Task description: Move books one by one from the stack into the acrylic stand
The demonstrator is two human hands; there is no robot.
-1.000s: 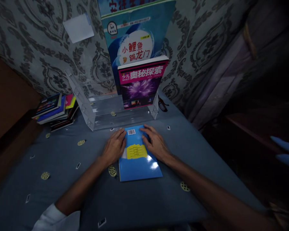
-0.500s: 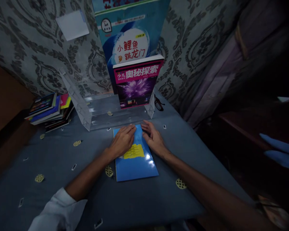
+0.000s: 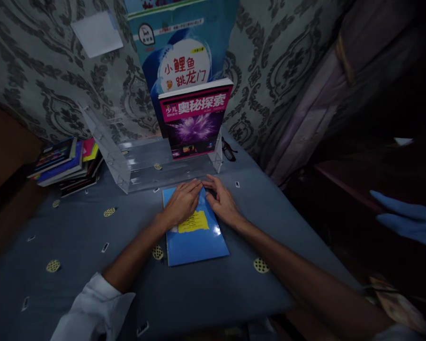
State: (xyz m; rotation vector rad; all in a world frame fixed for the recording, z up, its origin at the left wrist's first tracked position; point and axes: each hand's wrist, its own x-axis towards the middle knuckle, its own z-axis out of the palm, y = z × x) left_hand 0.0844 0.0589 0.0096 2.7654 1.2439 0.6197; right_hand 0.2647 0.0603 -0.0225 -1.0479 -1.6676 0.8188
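Observation:
A blue book [image 3: 198,247] with a yellow text patch lies flat on the cloth-covered table. My left hand [image 3: 183,201] rests palm down across its upper part, fingers stretched and lying close together. At the upper right edge of the book is my right hand [image 3: 224,202], fingers extended and thumb apart, its fingertips close to those of the left. Just behind them stands a clear acrylic book rack [image 3: 122,166]. It holds a pink and purple book [image 3: 195,128] upright in front and taller teal books [image 3: 184,42] behind. The book's top right corner is hidden by my fingers.
A pile of books [image 3: 66,166] lies on the table at the left. Dark-framed glasses [image 3: 229,150] sit behind the rack's right end. A white paper [image 3: 97,34] is on the patterned wall covering, and a curtain [image 3: 305,109] hangs at the right.
My left hand's fingertips have shifted toward the right hand, narrowing the gap between them and covering the book's top right corner. The view has shifted slightly; the book stays flat.

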